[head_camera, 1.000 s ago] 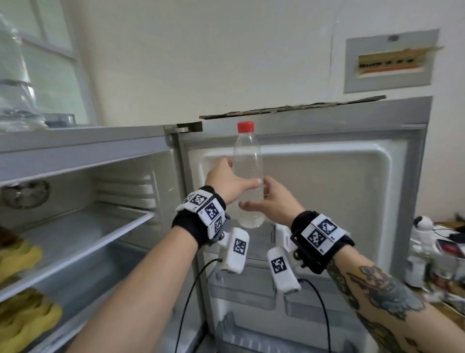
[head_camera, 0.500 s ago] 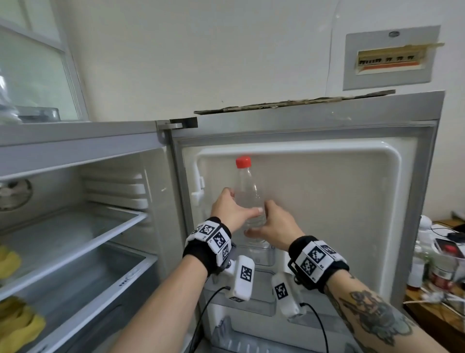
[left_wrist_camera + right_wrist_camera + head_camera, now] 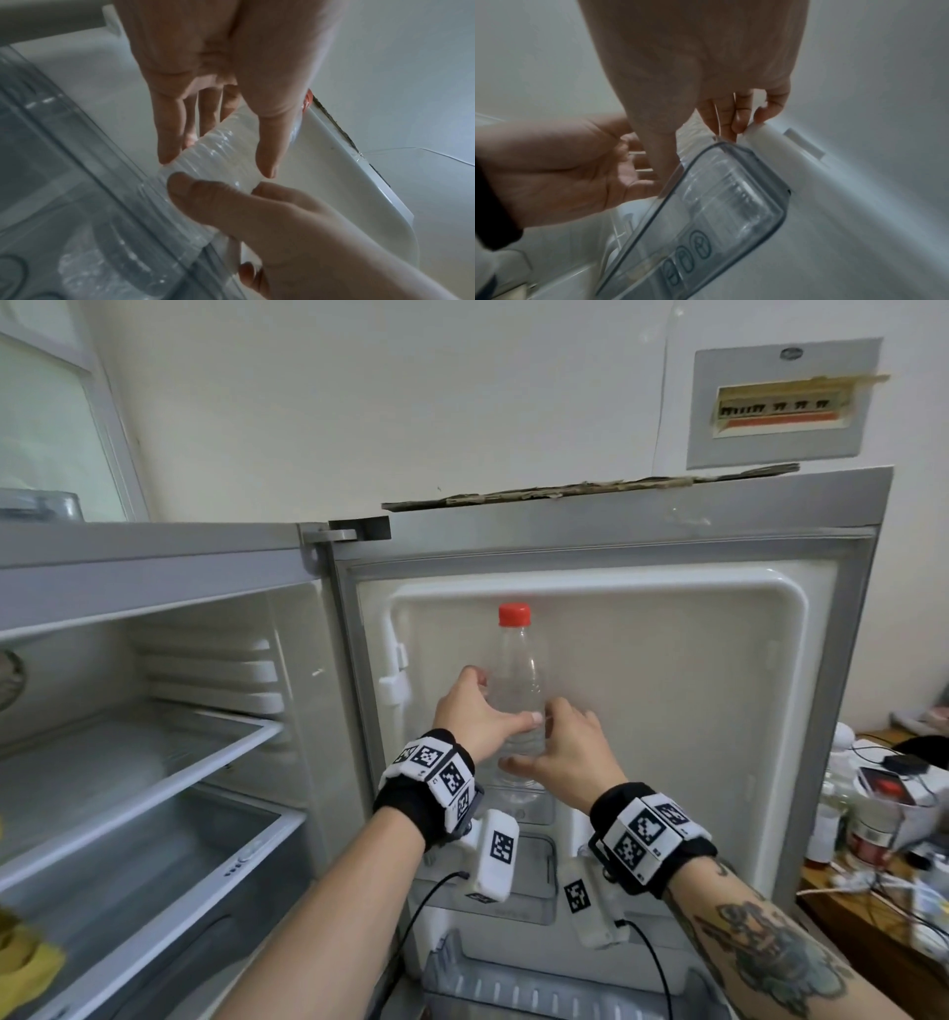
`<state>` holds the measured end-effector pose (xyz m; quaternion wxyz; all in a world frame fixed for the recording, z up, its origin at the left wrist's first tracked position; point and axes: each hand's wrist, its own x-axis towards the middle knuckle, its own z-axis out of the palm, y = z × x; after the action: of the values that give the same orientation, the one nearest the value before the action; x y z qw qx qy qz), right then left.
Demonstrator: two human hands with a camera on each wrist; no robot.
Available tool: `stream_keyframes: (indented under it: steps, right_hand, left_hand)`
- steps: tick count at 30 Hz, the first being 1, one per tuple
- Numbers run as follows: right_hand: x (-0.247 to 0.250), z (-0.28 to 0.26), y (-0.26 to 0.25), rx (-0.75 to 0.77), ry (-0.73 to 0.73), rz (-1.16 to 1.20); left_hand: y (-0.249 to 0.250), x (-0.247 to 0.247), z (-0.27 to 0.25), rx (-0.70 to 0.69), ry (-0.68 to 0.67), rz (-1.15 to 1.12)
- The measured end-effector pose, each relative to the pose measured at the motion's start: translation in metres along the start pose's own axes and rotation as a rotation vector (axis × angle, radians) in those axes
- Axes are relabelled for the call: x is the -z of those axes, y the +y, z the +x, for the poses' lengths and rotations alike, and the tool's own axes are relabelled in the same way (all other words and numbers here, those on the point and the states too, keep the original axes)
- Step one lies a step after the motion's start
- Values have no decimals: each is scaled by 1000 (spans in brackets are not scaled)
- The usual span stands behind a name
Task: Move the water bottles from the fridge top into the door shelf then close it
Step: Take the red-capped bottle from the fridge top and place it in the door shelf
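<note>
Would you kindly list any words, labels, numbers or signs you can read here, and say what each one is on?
No text reads clearly.
Wall panel: oval badge at the top, too small to read.
Strip of breaker switches: markings blurred.
Door shelf: three round pictogram icons, no words.
Wrist bands: black-and-white square code markers, with tiny unreadable characters.
Water bottle: no label visible.

The clear plastic water bottle with a red screw cap (image 3: pixel 516 683) stands upright, its base lowered into the transparent plastic door shelf (image 3: pixel 534 809) at the upper left of the open grey fridge door with a white inner liner (image 3: pixel 667 690). The bottle body is ribbed and transparent; its fill level cannot be determined. The cap is fitted. The bottle sits close to the liner's rear panel. The door stands fully open.
</note>
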<state>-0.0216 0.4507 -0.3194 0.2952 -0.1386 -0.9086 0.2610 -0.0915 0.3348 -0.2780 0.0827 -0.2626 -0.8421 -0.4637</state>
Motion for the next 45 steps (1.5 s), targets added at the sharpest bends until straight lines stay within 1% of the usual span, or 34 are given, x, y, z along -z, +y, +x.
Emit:
stream_keyframes:
  steps: [6, 11, 19, 22, 25, 27, 29, 32, 35, 38, 42, 45]
  right_hand:
    - [-2, 2, 4, 20, 19, -7]
    - [-1, 4, 6, 34, 22, -11]
    - [-1, 0, 3, 4, 5, -17]
    - [0, -6, 0, -17, 9, 50]
    - [6, -9, -3, -17, 20, 105]
    - [12, -11, -8, -5, 59, 122]
    - [21, -14, -18, 16, 144, 148]
    - [40, -17, -46, 91, 263, 193]
    - [58, -20, -89, 189, 297, 263]
    - [67, -20, -140, 301, 288, 326]
    - [70, -13, -219, 448, 251, 423]
    - [64, -5, -272, 508, 154, 455]
  left_hand:
    - [-2, 0, -1, -5, -48, 12]
    - [-4, -1, -1, 46, -107, 82]
    - [0, 2, -10, 83, -111, 37]
    - [1, 5, -13, 104, -97, 3]
    - [3, 17, -17, 96, -79, -18]
    - [5, 29, -20, 89, -59, -30]
    - [8, 45, -26, 74, -25, -36]
    - [19, 71, -34, 34, 30, -51]
    - [33, 103, -45, -20, 87, -48]
    - [50, 148, -57, -72, 177, -34]
    - [71, 226, -69, -105, 376, 10]
    - [80, 282, -83, -102, 493, 85]
